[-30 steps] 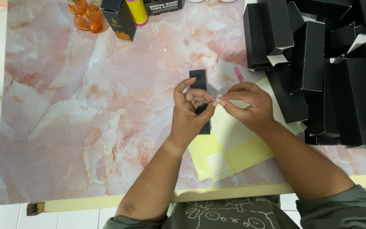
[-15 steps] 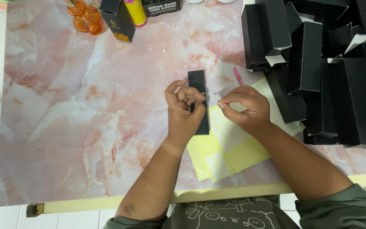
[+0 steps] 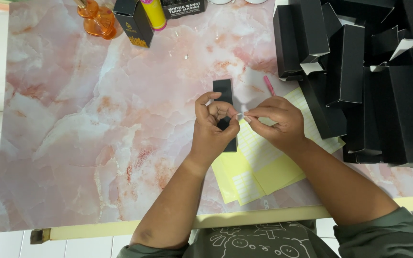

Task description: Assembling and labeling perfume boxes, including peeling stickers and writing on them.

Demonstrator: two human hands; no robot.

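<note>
A slim black box (image 3: 225, 102) is held upright-lengthwise in the left hand (image 3: 213, 126), above the middle of the pink marbled table (image 3: 72, 134). The fingers of that hand are curled around the lower part of the box, so that only its upper end and a short piece below the palm can be seen. The right hand (image 3: 276, 122) is brought in just beside the left, its thumb and forefinger pinched together at the box's right edge. Something small and pale, likely a sticker (image 3: 241, 116), appears to be gripped between the fingertips of the two hands, though it is too small to be told for certain.

Under both wrists, yellow sheets (image 3: 268, 165) carrying rows of small white labels are spread on the table, overlapping one another and reaching towards the near edge. A thin pink stick (image 3: 268, 85) is seen lying on the table just beyond the right hand, near the upper corner of the sheets.

To the right, a large heap of black boxes (image 3: 359, 71) is piled, some lying flat and some with open flaps showing a white inside; the nearest of them touches the sheets. At the far edge of the table an orange glass bottle (image 3: 94, 19), a standing black box with gold print (image 3: 132, 21), a yellow tube (image 3: 154, 12) and a dark printed carton (image 3: 182, 7) are set close together, well apart from the hands.
</note>
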